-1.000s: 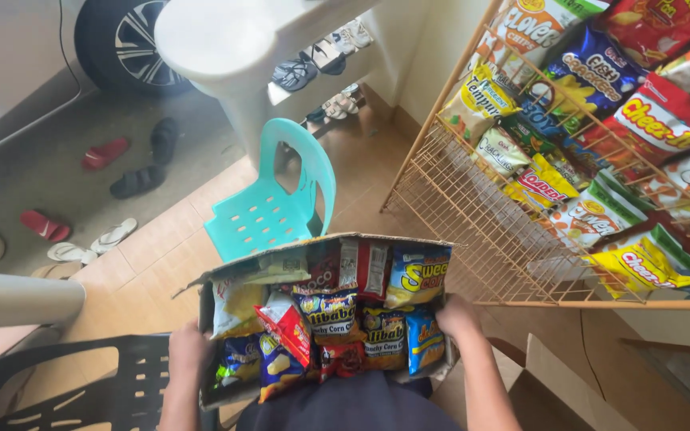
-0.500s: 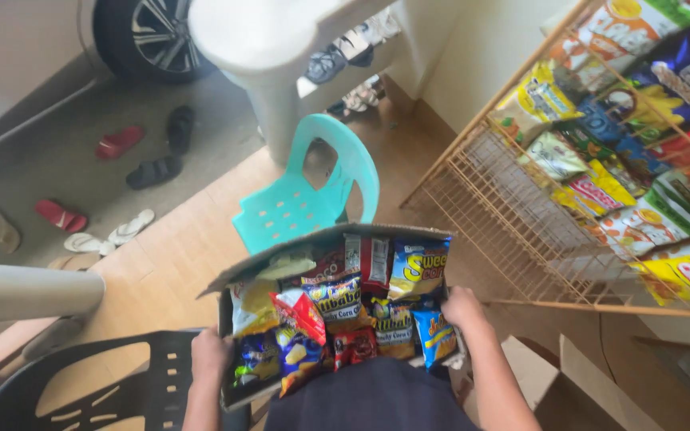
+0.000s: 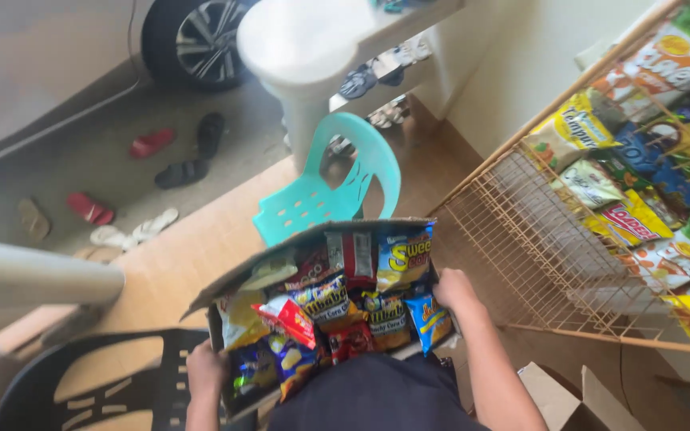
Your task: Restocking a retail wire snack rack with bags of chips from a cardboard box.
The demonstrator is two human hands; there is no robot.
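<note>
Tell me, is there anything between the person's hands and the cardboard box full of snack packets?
Nothing visible stands between them. The left hand grips the near left corner of the cardboard box, and the right hand holds its right side. Both touch the box directly. The snack packets lie inside it, between the hands.

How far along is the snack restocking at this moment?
Done: part of the wire rack already holds snack bags, mostly at its right. In hand: the left hand and right hand grip an open cardboard box at its sides, full of snack packets. Left: the rack's left section is bare.
</note>
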